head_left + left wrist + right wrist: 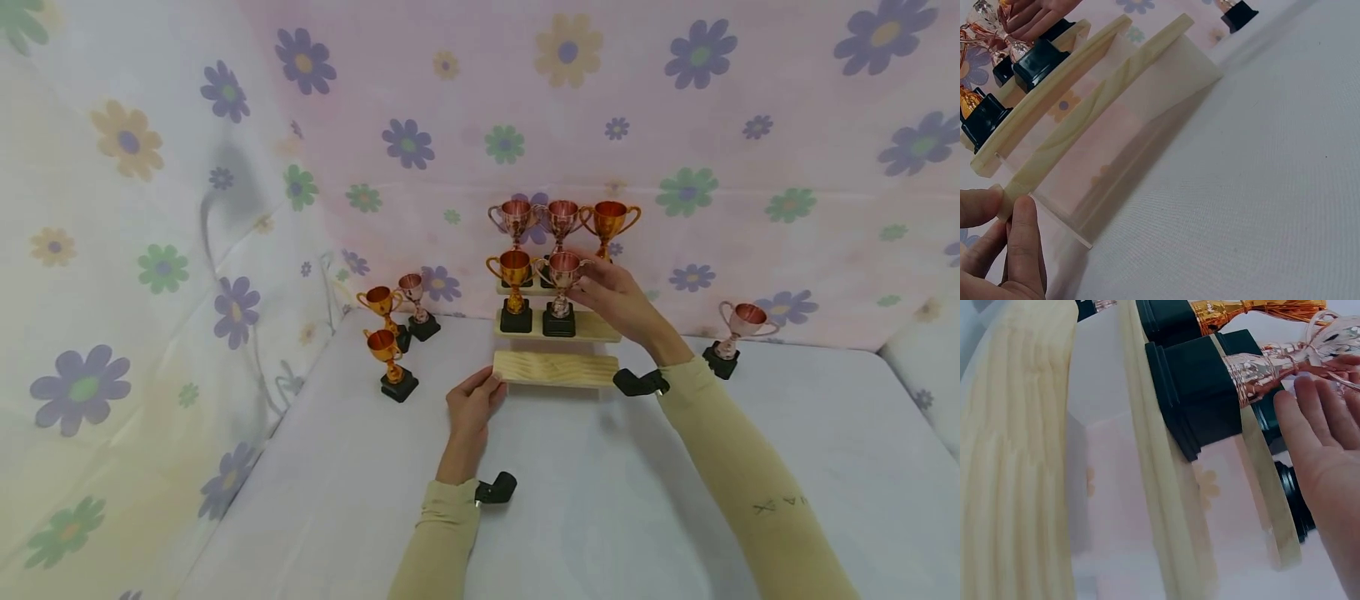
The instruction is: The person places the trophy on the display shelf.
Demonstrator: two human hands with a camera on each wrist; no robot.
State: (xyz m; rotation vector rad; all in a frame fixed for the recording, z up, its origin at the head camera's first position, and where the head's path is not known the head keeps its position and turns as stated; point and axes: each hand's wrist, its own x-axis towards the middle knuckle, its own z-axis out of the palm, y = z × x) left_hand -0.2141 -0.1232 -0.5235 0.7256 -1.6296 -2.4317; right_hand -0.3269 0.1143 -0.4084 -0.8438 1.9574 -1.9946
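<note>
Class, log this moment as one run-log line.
left hand: holds bottom step | right hand: grips rose trophy on middle step

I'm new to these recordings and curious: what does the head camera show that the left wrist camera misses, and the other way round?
Only the head view shows the flowered backdrop, three trophies on the top step, three loose trophies at the left and a lone one at the right. Only the left wrist view shows, close up, the left hand's fingertips pinching the corner of the lowest wooden step. Both show the stepped stand, the left hand and the right hand at the rose trophy.
</note>
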